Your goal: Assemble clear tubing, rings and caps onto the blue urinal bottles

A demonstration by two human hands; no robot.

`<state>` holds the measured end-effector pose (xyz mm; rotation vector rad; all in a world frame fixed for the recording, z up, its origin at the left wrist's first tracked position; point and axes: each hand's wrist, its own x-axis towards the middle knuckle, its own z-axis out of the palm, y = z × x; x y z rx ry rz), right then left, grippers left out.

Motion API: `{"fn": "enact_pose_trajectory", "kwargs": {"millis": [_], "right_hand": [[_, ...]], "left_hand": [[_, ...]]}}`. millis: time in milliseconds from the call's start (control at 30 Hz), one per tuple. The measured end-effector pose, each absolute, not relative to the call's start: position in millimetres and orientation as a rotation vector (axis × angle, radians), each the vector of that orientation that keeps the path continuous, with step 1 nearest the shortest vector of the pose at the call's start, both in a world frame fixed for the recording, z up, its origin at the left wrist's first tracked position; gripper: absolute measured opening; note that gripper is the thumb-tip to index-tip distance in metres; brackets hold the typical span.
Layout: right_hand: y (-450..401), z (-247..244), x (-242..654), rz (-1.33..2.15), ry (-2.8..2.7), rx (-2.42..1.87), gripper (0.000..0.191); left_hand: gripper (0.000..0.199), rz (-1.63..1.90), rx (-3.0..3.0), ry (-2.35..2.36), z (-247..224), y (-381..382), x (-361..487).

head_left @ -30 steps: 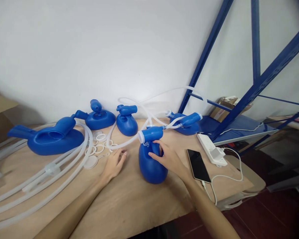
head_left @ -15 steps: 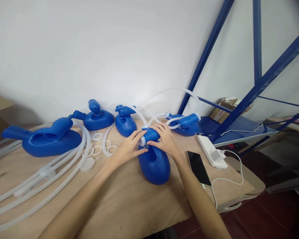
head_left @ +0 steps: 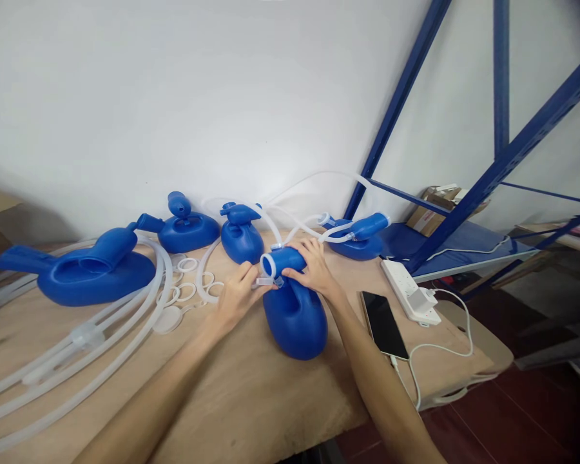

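Observation:
A blue plastic urinal bottle (head_left: pixel 297 322) stands on the table in front of me. Its blue tubular mouthpiece (head_left: pixel 290 258) points left, showing a white ring (head_left: pixel 267 265) around the open end. My right hand (head_left: pixel 315 269) is closed around the rear of that mouthpiece, fingers over the top and thumb on the near side. Just below the opening, my left hand (head_left: pixel 239 293) pinches a translucent white cap (head_left: pixel 265 281), seen edge-on. Next to it a small clear piece (head_left: pixel 279 281) sits at the bottle; whether the two are joined I cannot tell.
Several more blue bottles (head_left: pixel 99 277) line the wall, one with white tubes (head_left: pixel 341 233) at right. Coiled tubing (head_left: pixel 120 322), white rings (head_left: pixel 187 292) and a round lid (head_left: pixel 167 319) lie left. A phone (head_left: pixel 384 324) and power strip (head_left: pixel 410 293) lie right, beside blue shelving (head_left: pixel 464 248).
My left hand has pulled the cap off the mouthpiece and lowered it slightly leftward, baring the open end. The right hand keeps its hold on the mouthpiece.

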<state>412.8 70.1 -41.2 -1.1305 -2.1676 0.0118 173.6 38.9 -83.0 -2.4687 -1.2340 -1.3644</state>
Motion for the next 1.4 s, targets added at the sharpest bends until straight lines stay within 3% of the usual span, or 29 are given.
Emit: {"fn": "enact_pose_trajectory", "kwargs": {"millis": [233, 500, 633, 933, 1200, 1400], "right_hand": [[71.7, -8.4, 418.3, 0.043, -2.388, -1.174, 0.06], [81.8, 13.1, 417.7, 0.229, -2.472, -1.163, 0.054], [83.0, 10.7, 418.5, 0.239, -2.46, -1.168, 0.052], [85.8, 10.4, 420.8, 0.293, -2.443, -1.135, 0.056], [89.0, 7.1, 422.4, 0.283, -2.42, -1.146, 0.056], [92.2, 3.1, 424.1, 0.318, -2.414, -1.161, 0.057]], "left_hand": [[0.028, -1.032, -2.331, -0.835, -59.8, 28.2, 166.7], [0.022, -0.636, -2.334, -0.902, -57.4, 3.5, 184.9], [0.036, -0.6, -2.336, -1.0, -77.2, 9.1, 202.8], [0.03, -0.866, -2.567, -1.031, -110.7, 34.0, 194.4], [0.033, -1.336, -2.597, -1.495, -106.6, 28.0, 209.7], [0.022, -1.741, -2.554, -1.737, -107.3, 33.6, 229.2]]}}
